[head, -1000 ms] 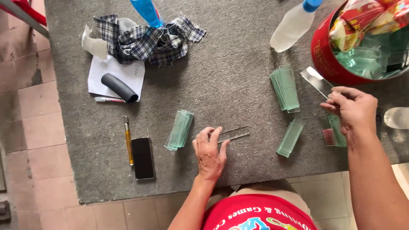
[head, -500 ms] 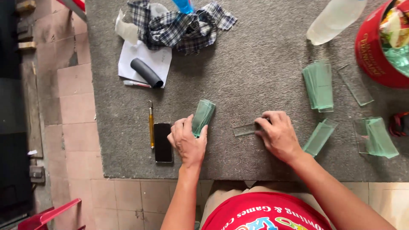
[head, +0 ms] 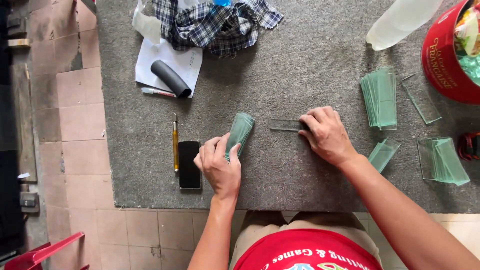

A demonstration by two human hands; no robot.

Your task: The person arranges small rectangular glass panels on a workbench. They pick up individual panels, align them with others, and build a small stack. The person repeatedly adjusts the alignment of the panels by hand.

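L hand (head: 218, 167) near, palm down, fingers curled in a grip; R hand (head: 326, 134) farther right, palm down, fingertips pressed flat, forearm running near-right

I see a grey carpeted surface (head: 310, 60); beside the phone (head: 189, 164) lie a yellow cutter (head: 175, 142), glass stacks (head: 380, 97), and a red tin (head: 447, 60) far off.

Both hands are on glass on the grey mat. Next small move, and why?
Probably slide the single glass strip under the right hand leftward and lay it on the small glass stack that the left hand steadies. The strip lies flat on the mat, apart from that stack, with bare mat between them, and the right hand's fingers already press its end.
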